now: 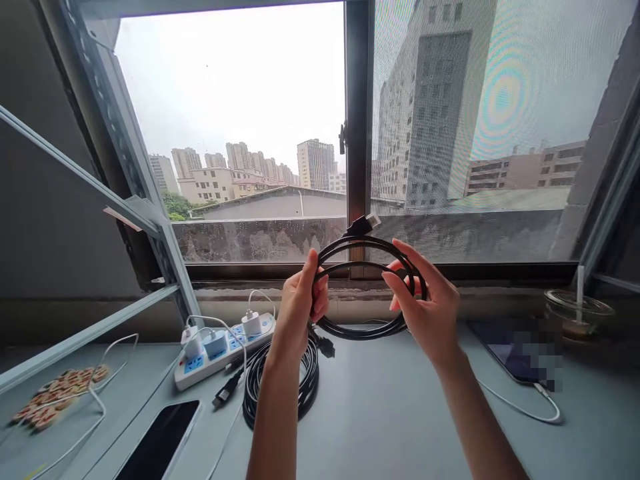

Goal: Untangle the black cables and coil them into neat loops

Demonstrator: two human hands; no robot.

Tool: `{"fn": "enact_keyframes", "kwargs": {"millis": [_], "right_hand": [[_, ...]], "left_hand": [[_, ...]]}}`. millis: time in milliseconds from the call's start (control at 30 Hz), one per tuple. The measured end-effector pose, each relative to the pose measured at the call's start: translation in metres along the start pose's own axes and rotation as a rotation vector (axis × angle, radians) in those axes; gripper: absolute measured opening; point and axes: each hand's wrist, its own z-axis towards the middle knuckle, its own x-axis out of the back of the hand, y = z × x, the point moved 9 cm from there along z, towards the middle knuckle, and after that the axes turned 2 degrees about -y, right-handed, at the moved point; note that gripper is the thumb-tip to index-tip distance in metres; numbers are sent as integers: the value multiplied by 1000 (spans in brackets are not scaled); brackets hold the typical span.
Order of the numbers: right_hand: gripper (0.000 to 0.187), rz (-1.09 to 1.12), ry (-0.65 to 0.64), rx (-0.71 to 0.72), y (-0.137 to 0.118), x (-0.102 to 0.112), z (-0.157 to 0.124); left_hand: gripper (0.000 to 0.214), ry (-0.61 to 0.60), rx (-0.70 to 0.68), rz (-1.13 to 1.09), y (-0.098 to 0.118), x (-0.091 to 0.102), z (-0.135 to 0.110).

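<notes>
A black HDMI cable is wound into a loose coil, held up above the table in front of the window. My left hand is closed around the left side of the loops, thumb on top. On the coil's right side, my right hand has its curved fingers and thumb around the strands. One plug with a silver end sticks out above the loops, pointing up and right. Below my left wrist lies a second coiled black cable, partly hidden by my forearm. Its plugs rest beside it.
A white power strip with chargers stands at the left, with a phone in front of it. White cords cross the table's left side. At the right are a dark tablet-like device and a lidded cup with a straw.
</notes>
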Motion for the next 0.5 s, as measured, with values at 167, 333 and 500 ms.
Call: {"fn": "enact_keyframes", "kwargs": {"millis": [167, 333, 500], "right_hand": [[32, -55, -91, -10, -4, -2, 3], [27, -66, -81, 36, -21, 0, 0], [26, -1, -81, -25, -26, 6, -1]], "left_hand": [[56, -71, 48, -36, -1, 3, 0], [53, -71, 51, -29, 3, 7, -8], [39, 103, -196, 12, 29, 3, -26]]}}
